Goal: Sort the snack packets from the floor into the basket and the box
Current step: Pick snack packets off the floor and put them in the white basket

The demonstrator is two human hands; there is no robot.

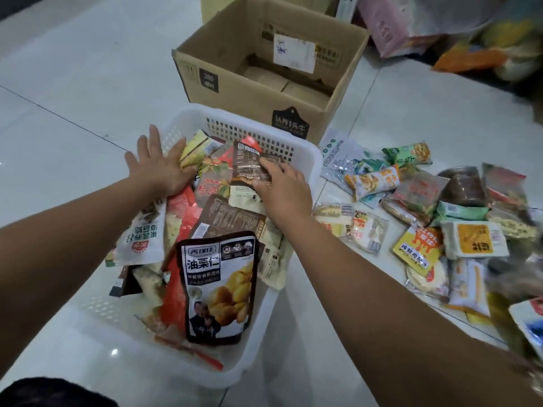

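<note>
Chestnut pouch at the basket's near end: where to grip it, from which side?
Take the chestnut pouch by its top sealed edge, coming from above. It lies face up on the heap in the basket, top edge toward the box, nothing over it. That flat seam looks thin enough to pinch; the bulging middle probably would slip. The right hand is nearer, but its grip is on a brown packet.

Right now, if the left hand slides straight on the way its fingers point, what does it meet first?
Probably the far-left wall of the white basket, just beyond the fingertips of the left hand; after that, bare floor. Depth is unclear.
</note>
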